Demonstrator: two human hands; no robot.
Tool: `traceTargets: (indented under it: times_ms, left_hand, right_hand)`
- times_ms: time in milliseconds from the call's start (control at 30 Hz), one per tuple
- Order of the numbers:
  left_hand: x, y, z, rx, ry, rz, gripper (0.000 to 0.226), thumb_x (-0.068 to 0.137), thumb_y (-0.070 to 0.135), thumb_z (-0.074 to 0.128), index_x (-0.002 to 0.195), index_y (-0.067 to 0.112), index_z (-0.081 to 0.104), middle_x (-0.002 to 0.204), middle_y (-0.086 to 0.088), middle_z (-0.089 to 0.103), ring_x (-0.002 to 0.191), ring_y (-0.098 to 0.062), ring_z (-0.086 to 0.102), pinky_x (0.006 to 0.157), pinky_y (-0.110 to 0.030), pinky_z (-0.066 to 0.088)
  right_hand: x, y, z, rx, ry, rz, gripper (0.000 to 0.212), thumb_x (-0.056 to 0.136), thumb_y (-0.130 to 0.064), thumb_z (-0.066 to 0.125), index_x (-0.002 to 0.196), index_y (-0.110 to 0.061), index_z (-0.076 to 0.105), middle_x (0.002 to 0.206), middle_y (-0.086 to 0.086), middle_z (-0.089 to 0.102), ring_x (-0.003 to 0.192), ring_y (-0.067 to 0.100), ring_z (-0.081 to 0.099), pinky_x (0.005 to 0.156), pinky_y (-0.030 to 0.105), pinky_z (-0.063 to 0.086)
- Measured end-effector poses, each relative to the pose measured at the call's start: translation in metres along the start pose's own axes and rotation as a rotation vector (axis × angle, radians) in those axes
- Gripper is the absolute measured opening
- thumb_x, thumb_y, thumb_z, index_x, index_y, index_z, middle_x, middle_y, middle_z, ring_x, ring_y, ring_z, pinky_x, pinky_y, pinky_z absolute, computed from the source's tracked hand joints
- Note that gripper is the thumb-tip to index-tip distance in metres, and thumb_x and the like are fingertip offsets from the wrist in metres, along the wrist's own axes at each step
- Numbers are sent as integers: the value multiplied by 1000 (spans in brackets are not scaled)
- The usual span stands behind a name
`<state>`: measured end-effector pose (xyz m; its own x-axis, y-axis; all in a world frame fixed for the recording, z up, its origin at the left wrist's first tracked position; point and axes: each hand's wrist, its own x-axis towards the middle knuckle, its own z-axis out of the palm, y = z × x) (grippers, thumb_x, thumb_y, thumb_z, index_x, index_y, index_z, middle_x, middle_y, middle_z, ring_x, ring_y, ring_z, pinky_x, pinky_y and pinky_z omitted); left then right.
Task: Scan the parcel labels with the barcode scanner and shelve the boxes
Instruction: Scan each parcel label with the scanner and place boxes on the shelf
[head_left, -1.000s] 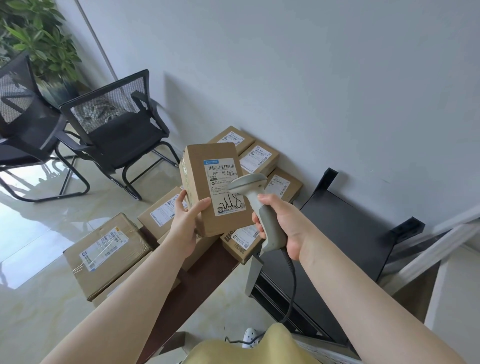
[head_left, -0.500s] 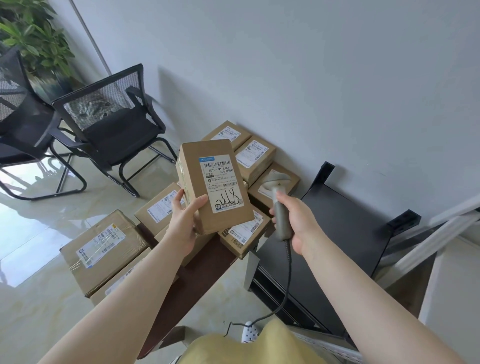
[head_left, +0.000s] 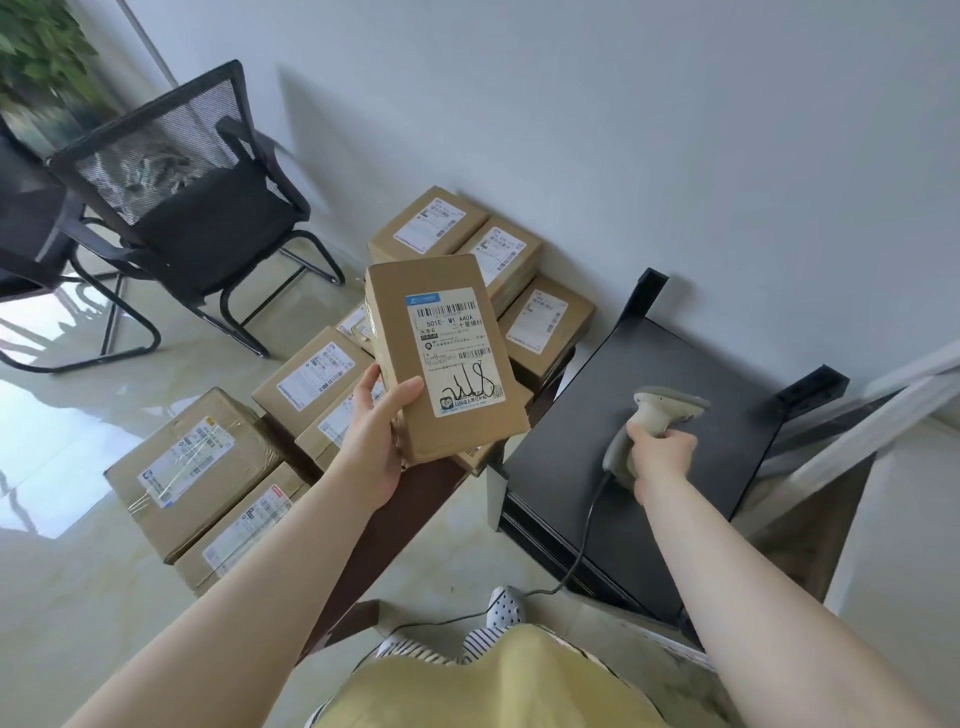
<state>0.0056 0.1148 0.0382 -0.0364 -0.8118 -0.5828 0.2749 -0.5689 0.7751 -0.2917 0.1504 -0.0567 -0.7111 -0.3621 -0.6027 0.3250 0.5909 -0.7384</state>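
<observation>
My left hand (head_left: 376, 434) holds a brown cardboard parcel (head_left: 410, 322) upright by its lower left corner, its white barcode label (head_left: 457, 353) facing me. My right hand (head_left: 660, 457) grips the handle of a grey barcode scanner (head_left: 657, 410), low over the black shelf top (head_left: 613, 415), well to the right of the parcel. The scanner's head points right, away from the label. Its cable (head_left: 587, 530) trails down to the floor.
Several labelled parcels (head_left: 545, 322) are stacked on a dark brown table (head_left: 395, 514) and on the floor (head_left: 197, 462) at left. Two black mesh chairs (head_left: 187, 197) stand at the far left by a plant (head_left: 47, 47). A white frame (head_left: 883, 415) leans at right.
My right hand has carried the scanner away from the label, down and to the right over the black shelf. The parcel stays in my left hand, tilted slightly.
</observation>
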Motion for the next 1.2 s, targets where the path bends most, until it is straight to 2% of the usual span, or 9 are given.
traceTargets:
  times_ms: [100,333,600,800,933,1033,1100,1167,1200]
  left_hand:
    - [2,-3,0,9,-18,-1,95,70,38,76,154,39,32,138,-3,62,118,-27,65,77,-42,60]
    - [2,-5,-1,34,-12,21,104,59,46,82,152,39,37,137,-1,64,125,-28,61,100,-53,54]
    - [-1,-2,2,-68,-137,90,84,72,44,76,149,26,47,144,-7,61,133,-32,57,109,-54,48]
    - [-22,5,-3,-78,-160,133,84,70,45,75,148,27,50,142,-7,63,134,-34,56,106,-52,51]
    - [-49,7,-14,-130,-258,161,94,70,43,83,153,24,43,145,-10,59,129,-32,61,85,-41,60]
    - [-74,0,-27,-139,-305,184,96,73,43,84,154,19,40,147,-13,58,122,-30,65,82,-40,60]
    - [-94,-10,-40,-127,-334,187,84,82,38,74,154,16,40,147,-16,56,120,-30,65,80,-40,60]
    - [-116,-24,-56,-109,-368,175,94,74,41,83,154,15,40,146,-17,57,122,-33,64,81,-42,60]
    - [-128,-32,-66,-101,-385,172,98,71,42,85,153,15,40,146,-17,57,123,-34,63,81,-43,60]
  right_hand:
    - [14,15,3,-39,14,-10,41,90,-15,67,124,-4,48,116,12,61,103,27,58,81,29,40]
    - [27,32,8,-13,19,-58,37,91,-20,64,123,-10,50,106,1,59,93,21,56,80,28,40]
    - [36,44,0,-76,9,-100,41,88,-28,70,117,-2,57,97,7,64,86,21,57,77,28,41]
    - [0,11,-9,-143,106,-191,46,86,-33,71,122,-12,52,127,8,56,111,30,58,97,43,48]
    - [-77,-24,-3,12,-181,-432,31,92,-39,66,112,-18,54,108,1,59,99,19,58,90,37,48]
    - [-147,-37,-3,9,-553,-439,49,88,-56,65,122,-22,54,114,-6,59,112,14,56,98,33,47]
    - [-185,-27,-8,-52,-819,-362,75,75,-72,64,133,-25,53,135,-2,58,130,23,53,110,44,41]
    - [-210,-4,-18,-81,-1041,-310,88,72,-80,62,141,-27,50,148,18,49,137,45,41,115,64,29]
    - [-221,11,-26,-97,-1095,-295,90,72,-81,62,144,-29,47,147,16,50,137,46,39,114,66,27]
